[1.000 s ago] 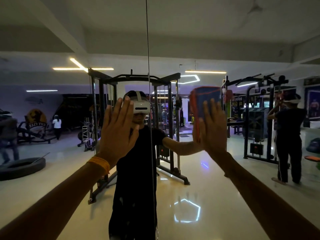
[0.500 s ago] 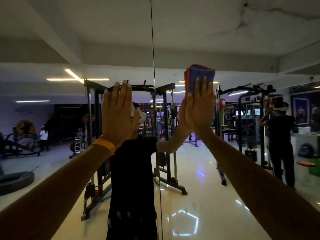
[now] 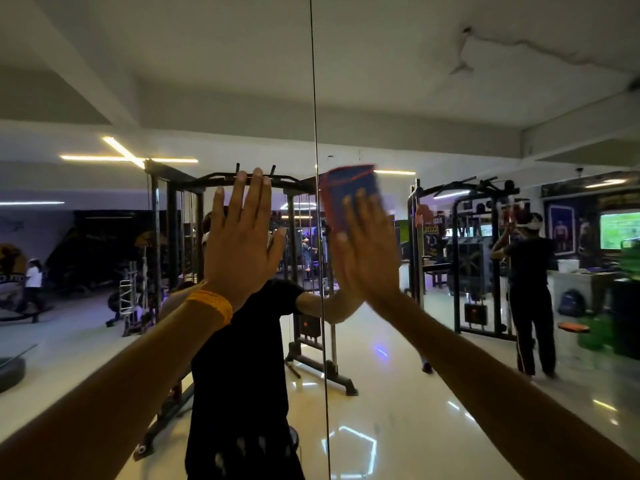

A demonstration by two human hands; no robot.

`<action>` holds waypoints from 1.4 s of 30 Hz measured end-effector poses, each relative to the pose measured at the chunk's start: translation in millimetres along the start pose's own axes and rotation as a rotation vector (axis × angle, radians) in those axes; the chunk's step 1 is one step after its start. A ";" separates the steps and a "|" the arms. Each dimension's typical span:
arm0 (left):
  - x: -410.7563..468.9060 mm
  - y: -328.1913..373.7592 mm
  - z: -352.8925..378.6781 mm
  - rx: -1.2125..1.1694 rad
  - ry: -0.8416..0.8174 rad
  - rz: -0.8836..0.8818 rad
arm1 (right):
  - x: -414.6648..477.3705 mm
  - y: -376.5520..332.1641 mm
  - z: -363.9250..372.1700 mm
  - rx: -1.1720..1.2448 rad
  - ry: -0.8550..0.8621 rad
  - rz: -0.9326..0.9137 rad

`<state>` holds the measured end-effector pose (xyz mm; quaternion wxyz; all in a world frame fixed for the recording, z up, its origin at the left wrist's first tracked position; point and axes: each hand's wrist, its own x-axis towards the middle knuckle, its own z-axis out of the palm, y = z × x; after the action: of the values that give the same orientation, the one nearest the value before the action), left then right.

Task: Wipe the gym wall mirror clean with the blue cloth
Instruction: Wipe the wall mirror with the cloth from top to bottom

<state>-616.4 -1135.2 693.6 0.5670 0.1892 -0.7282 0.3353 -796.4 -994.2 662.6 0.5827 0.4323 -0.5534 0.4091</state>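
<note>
The wall mirror (image 3: 433, 109) fills the whole view, with a thin vertical seam (image 3: 317, 133) between two panels. My right hand (image 3: 367, 251) lies flat with straight fingers and presses the blue cloth (image 3: 349, 187), edged in orange, against the glass just right of the seam. Only the cloth's upper part shows above my fingers, and it is blurred. My left hand (image 3: 240, 240), with an orange wristband, rests flat on the left panel, fingers straight and pointing up. Both arms reach up from the bottom corners.
The mirror reflects me in a black shirt (image 3: 242, 393), a black cable machine (image 3: 304, 258), a glossy white floor, ceiling strip lights and another person (image 3: 530, 289) at the right. People stand far left in the reflection.
My right hand and the cloth slid left toward the seam after rising from lower right. My left hand stayed flat on the glass. The camera tilted upward.
</note>
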 end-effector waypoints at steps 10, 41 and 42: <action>2.9 17.1 1.4 -0.056 0.005 0.007 | 7.5 87.7 -20.1 -0.044 -0.050 0.284; 15.1 147.6 34.9 -0.043 -0.078 -0.070 | -48.9 177.0 -30.8 0.072 -0.224 -0.360; 14.3 147.7 37.1 -0.029 -0.083 -0.072 | -40.6 198.7 -30.5 0.027 -0.212 -0.419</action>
<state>-743.2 -1055.8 661.9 0.5505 0.2206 -0.7488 0.2959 -979.4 -906.9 631.8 0.5878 0.5859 -0.5042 0.2387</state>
